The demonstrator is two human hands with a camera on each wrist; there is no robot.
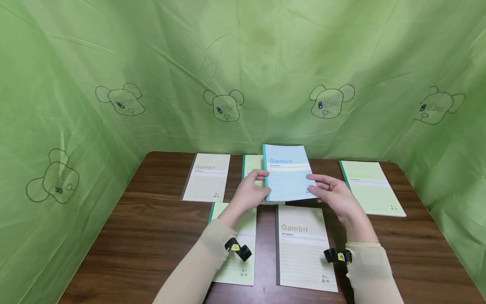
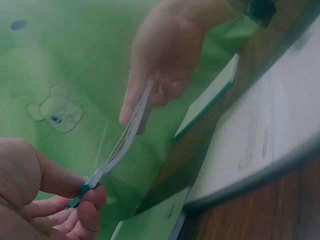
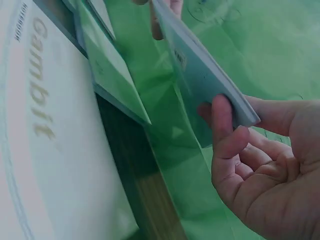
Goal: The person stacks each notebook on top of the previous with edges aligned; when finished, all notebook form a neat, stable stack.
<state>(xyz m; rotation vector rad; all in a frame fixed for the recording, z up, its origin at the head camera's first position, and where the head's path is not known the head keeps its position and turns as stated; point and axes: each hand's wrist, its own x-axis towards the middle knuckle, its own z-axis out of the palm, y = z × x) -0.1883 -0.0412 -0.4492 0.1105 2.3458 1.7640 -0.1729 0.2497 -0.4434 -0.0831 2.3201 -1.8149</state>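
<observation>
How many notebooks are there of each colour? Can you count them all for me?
Blue Gambit notebook: 1, held up in the air
Pale green notebooks: 3, one partly hidden behind the blue one, one partly under an arm
White Gambit notebooks: 2
Total: 6

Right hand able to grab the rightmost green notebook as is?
Probably not yet: the right hand is pinching the blue notebook. Otherwise the green notebook lies close by with nothing on top.
</observation>
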